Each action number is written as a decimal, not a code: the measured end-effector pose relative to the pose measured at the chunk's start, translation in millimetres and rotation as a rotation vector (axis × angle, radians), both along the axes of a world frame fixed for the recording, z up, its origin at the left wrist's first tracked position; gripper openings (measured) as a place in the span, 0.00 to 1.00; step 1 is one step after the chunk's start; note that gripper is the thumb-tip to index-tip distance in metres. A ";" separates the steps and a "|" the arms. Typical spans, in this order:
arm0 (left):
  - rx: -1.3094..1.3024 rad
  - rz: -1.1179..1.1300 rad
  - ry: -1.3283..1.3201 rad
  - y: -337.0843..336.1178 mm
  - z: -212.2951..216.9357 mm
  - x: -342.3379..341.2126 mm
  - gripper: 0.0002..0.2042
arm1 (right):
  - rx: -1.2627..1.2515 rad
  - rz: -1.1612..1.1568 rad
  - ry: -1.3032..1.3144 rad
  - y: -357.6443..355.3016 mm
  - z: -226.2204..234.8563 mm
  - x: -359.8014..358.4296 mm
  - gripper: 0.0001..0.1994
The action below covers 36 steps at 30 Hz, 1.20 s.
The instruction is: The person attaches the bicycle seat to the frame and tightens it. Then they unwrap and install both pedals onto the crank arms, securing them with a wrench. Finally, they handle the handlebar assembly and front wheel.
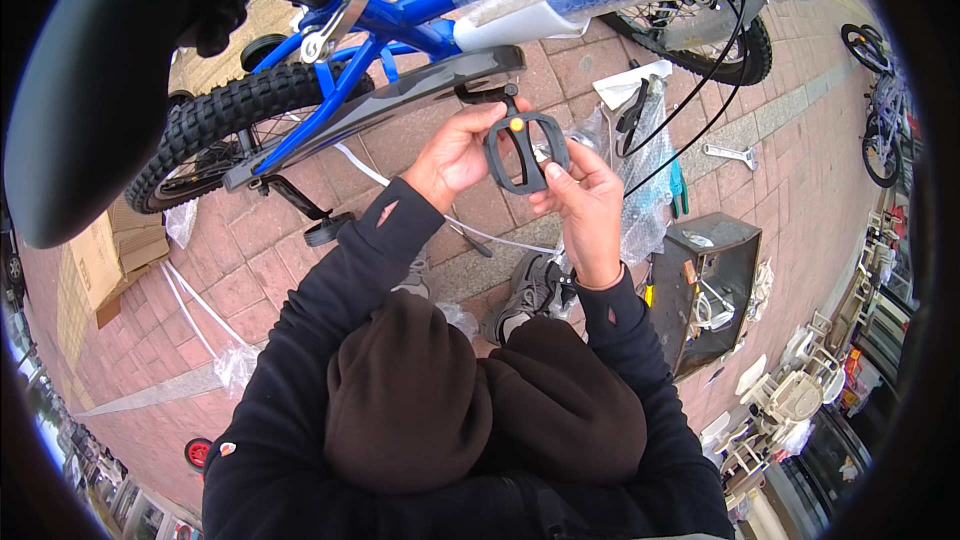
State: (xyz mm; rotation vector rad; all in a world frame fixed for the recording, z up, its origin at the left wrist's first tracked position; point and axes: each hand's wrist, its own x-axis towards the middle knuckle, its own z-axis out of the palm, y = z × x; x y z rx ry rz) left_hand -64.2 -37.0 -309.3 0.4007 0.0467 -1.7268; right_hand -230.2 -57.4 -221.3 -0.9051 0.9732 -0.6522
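A black bicycle pedal with an open, rounded frame and a small yellow part (pixel 524 152) is between the two bare hands, in front of the person's knees and just beside the end of a black crank arm (pixel 480 95); whether it is already fixed there, I cannot tell. The left hand (pixel 458 157) has its fingers closed on the pedal's left side, close to the crank arm. The right hand (pixel 588 202) pinches the right side, its thumb on the near edge and some fingers hidden behind. Above them lies the blue metal bicycle frame (pixel 430 2), with a long dark chain guard (pixel 400 95) along its side. To the right, a silver wrench (pixel 730 153) lies on the reddish brick paving (pixel 790 155), near an open dark metal box (pixel 722 232).
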 end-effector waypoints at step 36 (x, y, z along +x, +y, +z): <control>0.057 -0.029 0.055 0.7 3.5 6.8 0.22 | 0.115 0.065 -0.085 -5.8 -1.8 -3.4 0.20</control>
